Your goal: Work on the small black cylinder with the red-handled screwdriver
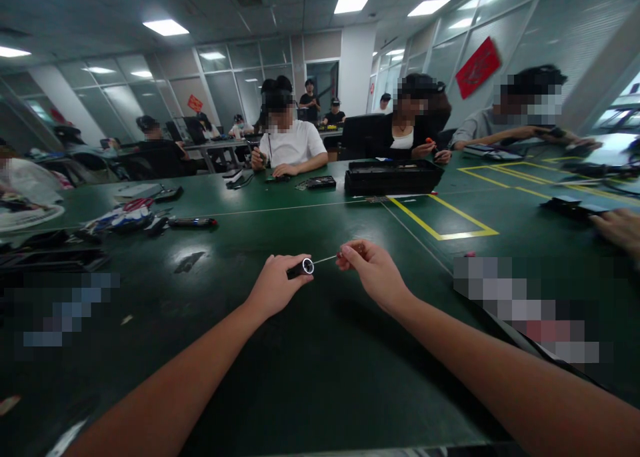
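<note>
Near the middle of the view, my left hand (pixel 277 285) is closed on a short black cylinder (pixel 301 268) whose round end shows a bright ring. To its right, my right hand (pixel 367 270) is pinched on a thin metal rod (pixel 326 259). The rod reaches left to the cylinder's side; whether its tip touches the cylinder I cannot tell. My right fingers hide the rod's other end. Both hands are above the green table (pixel 300 377).
A black open case (pixel 393 179) stands at the far side, by a yellow tape rectangle (pixel 440 236). A black pen-like tool (pixel 193 222) and bundled cables (pixel 125 217) lie at left. People sit across; another person's hand (pixel 620 230) is at right.
</note>
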Action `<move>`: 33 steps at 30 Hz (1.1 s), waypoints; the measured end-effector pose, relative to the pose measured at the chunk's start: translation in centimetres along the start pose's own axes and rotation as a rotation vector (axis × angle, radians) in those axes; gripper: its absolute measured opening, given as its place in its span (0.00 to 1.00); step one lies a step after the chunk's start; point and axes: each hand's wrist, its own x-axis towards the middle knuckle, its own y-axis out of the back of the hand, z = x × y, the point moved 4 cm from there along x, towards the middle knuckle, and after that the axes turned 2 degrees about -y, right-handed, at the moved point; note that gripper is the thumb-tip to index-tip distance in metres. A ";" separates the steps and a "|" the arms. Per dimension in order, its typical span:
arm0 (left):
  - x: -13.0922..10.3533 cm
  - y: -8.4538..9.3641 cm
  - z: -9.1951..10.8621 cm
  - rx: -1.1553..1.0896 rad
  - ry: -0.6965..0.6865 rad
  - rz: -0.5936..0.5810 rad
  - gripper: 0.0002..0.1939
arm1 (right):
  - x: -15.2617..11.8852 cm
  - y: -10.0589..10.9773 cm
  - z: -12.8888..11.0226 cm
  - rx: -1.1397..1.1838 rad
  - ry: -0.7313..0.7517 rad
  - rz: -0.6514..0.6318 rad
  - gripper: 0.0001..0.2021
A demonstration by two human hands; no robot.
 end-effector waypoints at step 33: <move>-0.2 0.3 0.2 -0.003 -0.062 -0.014 0.20 | -0.6 0.3 -1.3 -0.526 -0.024 0.017 0.25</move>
